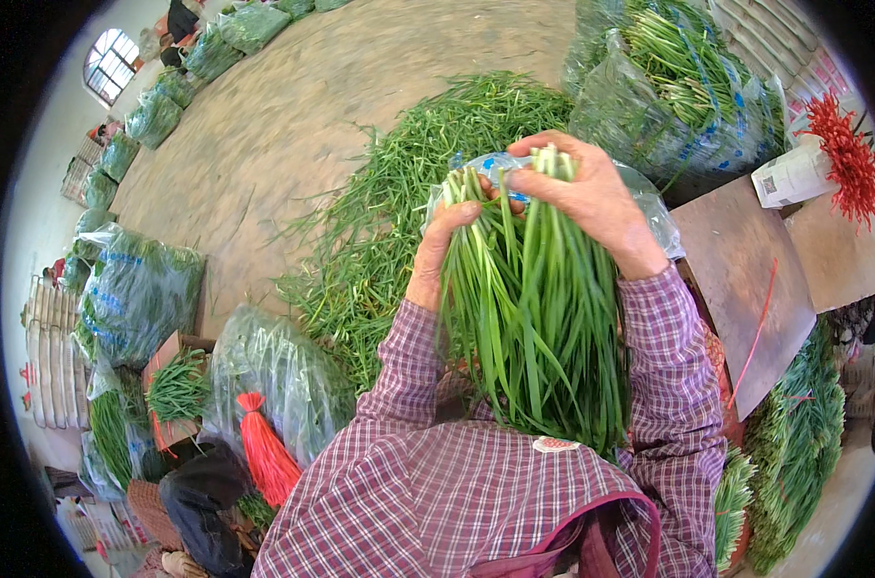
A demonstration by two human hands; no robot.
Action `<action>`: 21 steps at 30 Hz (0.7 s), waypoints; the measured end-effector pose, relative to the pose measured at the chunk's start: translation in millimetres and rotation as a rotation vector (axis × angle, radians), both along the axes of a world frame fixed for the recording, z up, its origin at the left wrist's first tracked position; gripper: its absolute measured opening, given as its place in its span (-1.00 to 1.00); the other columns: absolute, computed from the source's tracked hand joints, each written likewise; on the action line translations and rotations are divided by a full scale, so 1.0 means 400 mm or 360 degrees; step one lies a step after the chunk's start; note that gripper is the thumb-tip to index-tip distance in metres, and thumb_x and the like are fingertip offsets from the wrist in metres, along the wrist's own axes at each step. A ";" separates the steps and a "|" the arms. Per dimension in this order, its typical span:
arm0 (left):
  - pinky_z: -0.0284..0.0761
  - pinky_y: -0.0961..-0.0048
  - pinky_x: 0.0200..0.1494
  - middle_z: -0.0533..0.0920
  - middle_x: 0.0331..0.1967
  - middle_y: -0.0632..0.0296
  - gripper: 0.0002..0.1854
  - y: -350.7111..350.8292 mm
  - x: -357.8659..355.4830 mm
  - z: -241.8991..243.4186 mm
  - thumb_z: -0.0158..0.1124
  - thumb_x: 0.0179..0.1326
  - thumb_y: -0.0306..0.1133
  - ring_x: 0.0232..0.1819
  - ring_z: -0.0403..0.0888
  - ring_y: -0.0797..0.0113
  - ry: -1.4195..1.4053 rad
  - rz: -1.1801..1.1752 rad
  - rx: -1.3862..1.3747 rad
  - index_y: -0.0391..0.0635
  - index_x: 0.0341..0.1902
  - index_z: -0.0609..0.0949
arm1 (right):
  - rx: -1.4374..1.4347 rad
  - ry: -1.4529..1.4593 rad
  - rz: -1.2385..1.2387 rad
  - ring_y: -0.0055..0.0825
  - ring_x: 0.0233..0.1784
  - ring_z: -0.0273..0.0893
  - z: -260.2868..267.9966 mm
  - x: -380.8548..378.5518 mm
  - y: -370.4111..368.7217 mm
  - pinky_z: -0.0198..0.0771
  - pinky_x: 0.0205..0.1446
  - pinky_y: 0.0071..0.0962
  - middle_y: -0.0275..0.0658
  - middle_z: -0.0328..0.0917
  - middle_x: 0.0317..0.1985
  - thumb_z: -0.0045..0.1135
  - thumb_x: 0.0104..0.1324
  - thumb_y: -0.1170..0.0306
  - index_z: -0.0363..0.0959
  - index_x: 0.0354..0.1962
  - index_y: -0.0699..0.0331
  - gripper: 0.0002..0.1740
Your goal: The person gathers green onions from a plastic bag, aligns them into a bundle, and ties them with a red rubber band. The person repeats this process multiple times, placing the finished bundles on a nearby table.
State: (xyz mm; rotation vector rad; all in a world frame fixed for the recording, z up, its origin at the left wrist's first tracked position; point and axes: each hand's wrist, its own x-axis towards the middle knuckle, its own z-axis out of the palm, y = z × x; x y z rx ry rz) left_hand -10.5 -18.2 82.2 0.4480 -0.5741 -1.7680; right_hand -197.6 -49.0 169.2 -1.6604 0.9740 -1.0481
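My left hand (441,242) grips a small bunch of garlic chives (477,253) near its pale cut ends, with the thumb across the front. Around a thicker bunch of garlic chives (571,289) curl the fingers of my right hand (596,191), close to the white stem ends. A few stems stand between the two hands. The leaves of both bunches hang together toward my lap, over the plaid apron (437,477). Behind my hands shows a clear plastic sheet or bag (647,191) with blue print; my hands and the chives hide part of it.
Loose green leaves (380,238) lie heaped on the floor ahead. A large bag of chives (669,108) stands ahead right. Beside me are a board (748,282) with a red tie, red ties in a white container (795,173), and stacked chives (799,441). Another person's leg (206,498) is at left.
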 end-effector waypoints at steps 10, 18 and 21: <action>0.54 0.09 0.28 0.61 0.04 0.09 -0.44 -0.016 0.012 -0.027 0.35 0.11 -0.23 0.14 0.60 0.08 0.0214 -0.0104 -0.0114 -0.16 0.18 0.48 | -0.0138 0.0023 -0.0205 -0.67 -0.33 0.54 -0.003 0.021 0.025 0.43 -0.22 -0.58 -0.39 0.66 -0.36 0.35 0.19 0.31 0.62 -0.29 0.25 -0.79; 0.43 -0.06 0.37 0.62 0.01 0.10 -0.51 -0.042 0.049 -0.113 0.34 0.14 -0.18 0.20 0.55 -0.03 0.0475 -0.0050 -0.0087 -0.08 0.12 0.51 | -0.0515 -0.0207 -0.0922 -0.57 -0.03 0.52 0.200 -0.346 0.130 0.43 0.10 -0.50 -0.28 0.57 -0.09 0.11 0.38 0.14 0.42 0.16 0.30 -0.48; 0.43 -0.05 0.37 0.58 0.17 0.00 -0.32 -0.039 0.055 -0.125 0.33 0.14 -0.11 0.28 0.50 -0.05 0.0472 -0.0013 -0.0111 -0.11 0.31 0.43 | -0.0696 -0.0613 -0.1390 -0.48 0.17 0.47 0.267 -0.469 0.203 0.39 0.30 -0.37 -0.25 0.49 0.10 -0.02 0.44 0.10 0.25 0.36 0.32 -0.34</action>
